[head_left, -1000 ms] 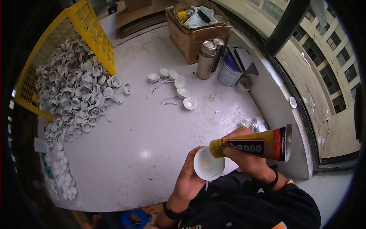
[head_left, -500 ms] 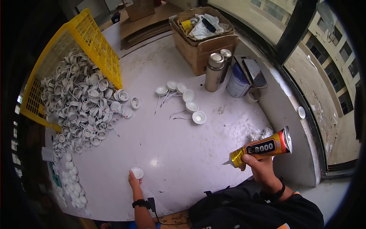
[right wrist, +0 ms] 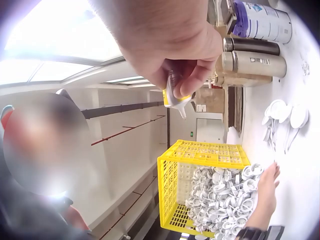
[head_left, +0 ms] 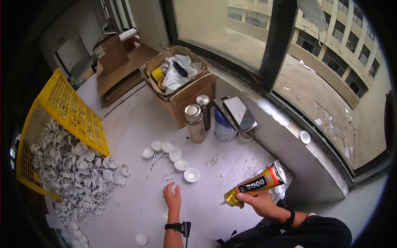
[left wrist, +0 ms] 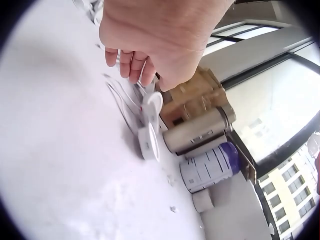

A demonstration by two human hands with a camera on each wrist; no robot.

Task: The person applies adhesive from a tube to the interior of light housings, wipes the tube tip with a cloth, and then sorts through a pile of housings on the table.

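My left hand [head_left: 172, 197] reaches over the table with nothing in it, its fingertips near the row of white lamp cups with wire tails. The closest cups are one with a pale disc inside [head_left: 191, 175] and its neighbour [head_left: 181, 165]. In the left wrist view the fingers [left wrist: 136, 65] are loosely bent, with cups [left wrist: 148, 142] beyond them. My right hand [head_left: 261, 203] grips a yellow, black and red E-8000 glue tube [head_left: 256, 184], its thin nozzle pointing down and left. Alone at the table's front lies another white cup [head_left: 141, 239].
A tipped yellow crate [head_left: 74, 118] spills a heap of white lamp parts [head_left: 74, 169] on the left. At the back stand a cardboard box [head_left: 184, 105], a beige flask [head_left: 195, 128], a dark flask [head_left: 206, 113] and a blue-and-white tub [head_left: 225, 128]. Crumpled plastic [head_left: 281, 188] lies at right.
My left hand set the white cup down at the front left, let go, and moved up toward the row. My right hand drew the glue tube away from the cup. The head view has shifted.
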